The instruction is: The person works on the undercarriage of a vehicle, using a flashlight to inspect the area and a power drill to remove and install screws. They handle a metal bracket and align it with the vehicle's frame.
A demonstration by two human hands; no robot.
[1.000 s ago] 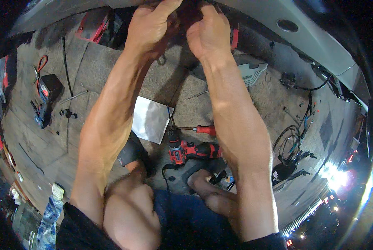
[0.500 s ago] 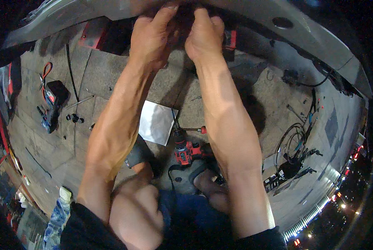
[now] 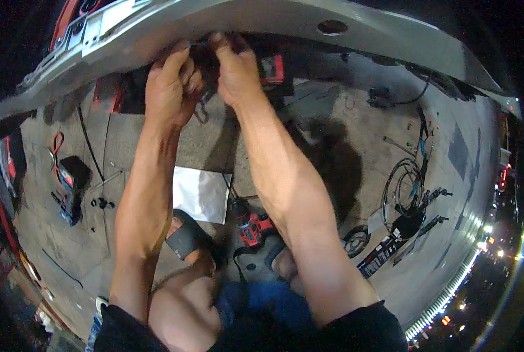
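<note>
Along the top runs a long pale grey car bumper or body panel (image 3: pixel 274 23) with a round hole. Under its lower edge my left hand (image 3: pixel 171 85) is closed, thumb pointing up and fingers curled. Close beside it my right hand (image 3: pixel 236 73) is closed too, its thumb against the panel's dark underside. A small dark thing seems to lie between the two hands, but shadow hides what it is. Both forearms reach up and forward.
On the paved ground are a red cordless drill (image 3: pixel 252 229), a white sheet (image 3: pixel 200 193), a blue-and-black tool (image 3: pixel 68 202) with a red-looped cable, and coiled black cables (image 3: pixel 404 188) at right. Red stands (image 3: pixel 272 69) sit under the panel. My sandalled foot (image 3: pixel 186 237) is near the sheet.
The view has shifted, so more of the panel and its upper left side shows. Both hands appear further left and slightly lower in the picture, still closed at the panel's lower edge.
</note>
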